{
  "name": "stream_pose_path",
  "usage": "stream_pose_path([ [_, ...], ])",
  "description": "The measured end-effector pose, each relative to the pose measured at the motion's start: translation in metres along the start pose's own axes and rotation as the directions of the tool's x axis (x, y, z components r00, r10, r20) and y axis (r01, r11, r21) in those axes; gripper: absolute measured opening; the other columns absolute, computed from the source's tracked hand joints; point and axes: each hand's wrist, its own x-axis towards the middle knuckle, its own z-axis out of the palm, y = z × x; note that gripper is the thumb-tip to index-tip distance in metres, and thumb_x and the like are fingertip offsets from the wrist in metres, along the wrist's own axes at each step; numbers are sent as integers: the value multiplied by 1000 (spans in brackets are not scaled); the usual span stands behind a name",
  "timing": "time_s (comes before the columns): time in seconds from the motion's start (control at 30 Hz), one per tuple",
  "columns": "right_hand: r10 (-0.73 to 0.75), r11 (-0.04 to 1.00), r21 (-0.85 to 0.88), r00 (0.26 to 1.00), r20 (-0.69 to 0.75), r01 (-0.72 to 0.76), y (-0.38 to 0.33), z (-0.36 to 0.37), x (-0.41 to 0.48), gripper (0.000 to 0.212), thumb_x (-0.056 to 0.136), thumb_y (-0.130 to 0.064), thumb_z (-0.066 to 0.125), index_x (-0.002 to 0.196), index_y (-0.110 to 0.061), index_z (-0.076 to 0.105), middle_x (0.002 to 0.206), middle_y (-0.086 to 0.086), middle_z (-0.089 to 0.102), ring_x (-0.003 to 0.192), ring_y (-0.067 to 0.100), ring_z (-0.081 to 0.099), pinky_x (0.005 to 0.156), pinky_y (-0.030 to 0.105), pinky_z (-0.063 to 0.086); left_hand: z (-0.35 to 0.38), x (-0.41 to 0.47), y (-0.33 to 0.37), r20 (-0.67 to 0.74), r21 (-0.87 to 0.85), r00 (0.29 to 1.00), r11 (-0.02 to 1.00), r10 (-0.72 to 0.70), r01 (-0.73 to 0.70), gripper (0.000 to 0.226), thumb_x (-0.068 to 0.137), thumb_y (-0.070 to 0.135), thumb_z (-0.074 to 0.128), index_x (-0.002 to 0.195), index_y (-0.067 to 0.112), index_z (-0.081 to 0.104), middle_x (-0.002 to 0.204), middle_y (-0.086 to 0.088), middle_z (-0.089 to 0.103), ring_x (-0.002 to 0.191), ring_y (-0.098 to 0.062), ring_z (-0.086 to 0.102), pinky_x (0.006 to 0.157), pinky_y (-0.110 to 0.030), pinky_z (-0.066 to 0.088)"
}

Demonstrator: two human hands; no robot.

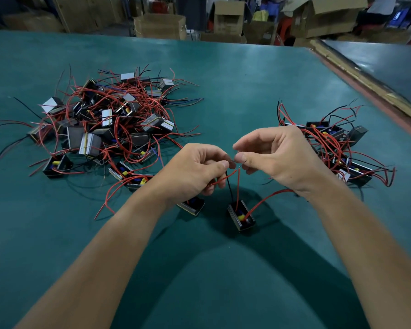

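Pinching the bare wire tips (238, 163) together: the left hand (197, 169) nips red and black leads, the right hand (278, 157) nips the stripped ends. Their module (241, 216) sits on the desk (223, 91) at 6 o'clock from the hands, the heap (105, 124) at 10. Tug upward too hard and the module could tip, or the strands slip free!

We see a green desk (235, 91) with a big heap (105, 119) of small black units at its far left, their red and black leads tangled and spilling outward. A small heap (330, 143) of the same units lies at right, near the desk's edge. Just beyond that edge we see a second desk (384, 65), darker. Past the far edge stand brown cartons (159, 26); an open carton (328, 20) sits at right.
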Motion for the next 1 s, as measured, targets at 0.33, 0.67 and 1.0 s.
stream_pose_path([
  [0.33,-28,989,-145,1000,-5,27,-1,2,-1,20,79,-1,80,82,-20,75,60,-12,70,54,1,61,60,17,54,-3,1,-3,20,-23,999,999,30,-30,11,97,10,58,87,5,59,62,-5,67,45,-14,47,46,-20,43],
  [0.67,-11,965,-260,998,69,29,-4,1,-3,16,86,-8,74,71,-13,75,60,6,69,55,13,58,53,33,48,-3,4,-5,-92,60,986,989,138,-133,14,89,7,68,76,5,68,56,3,60,44,-11,50,46,-19,44],
  [1.0,150,988,5,983,104,-152,-4,-1,-2,14,85,3,71,77,-9,73,57,1,68,48,10,60,52,21,54,-2,3,-3,-155,72,965,976,214,-205,5,82,4,75,80,8,75,58,5,66,44,-9,47,45,-19,41],
])
